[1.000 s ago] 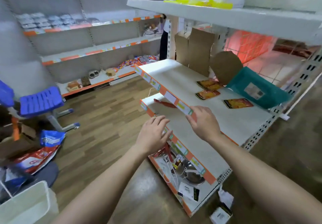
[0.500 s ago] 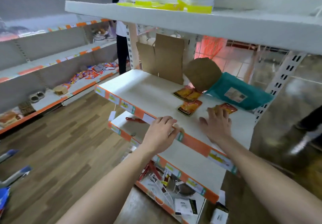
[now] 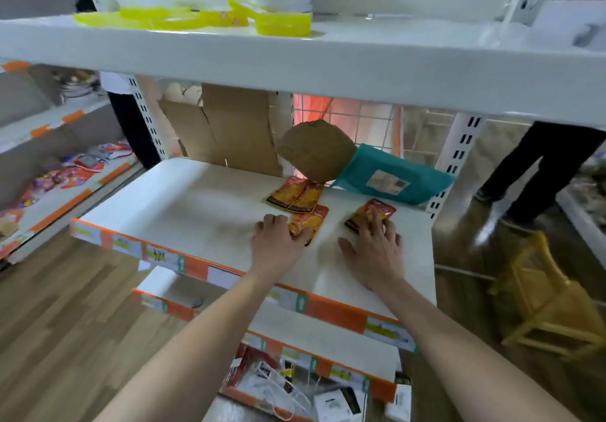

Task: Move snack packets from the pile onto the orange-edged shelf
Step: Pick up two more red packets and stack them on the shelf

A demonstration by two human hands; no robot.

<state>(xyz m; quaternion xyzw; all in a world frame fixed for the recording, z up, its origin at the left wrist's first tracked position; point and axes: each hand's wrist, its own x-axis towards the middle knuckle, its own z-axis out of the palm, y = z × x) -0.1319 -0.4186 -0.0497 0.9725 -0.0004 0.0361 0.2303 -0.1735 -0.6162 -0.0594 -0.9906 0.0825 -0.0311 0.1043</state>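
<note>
Since a second ago, both of your hands have left the front strip (image 3: 334,311) of the orange-edged shelf (image 3: 196,211) and advanced onto its white surface, so each hand now meets a snack packet. Judge this as the placing or straightening step rather than the fetch: every packet in view already lies on the target shelf, and no separate pile can be identified from this view. Your left hand (image 3: 278,246) has its fingers curled, and it appears to pinch the near end of the middle packet (image 3: 310,221), which looks slightly crumpled there. Your right hand (image 3: 377,251) is spread flat, with straight fingers (image 3: 377,221) resting on the near half of the right packet (image 3: 372,213); it grips nothing. Two further rear packets (image 3: 295,193) lie side by side just behind the middle packet, near a brown paper bundle (image 3: 316,151) and a teal bag (image 3: 390,180) at the back of the shelf. Expect thin foil packets to slide easily on this smooth surface.
</note>
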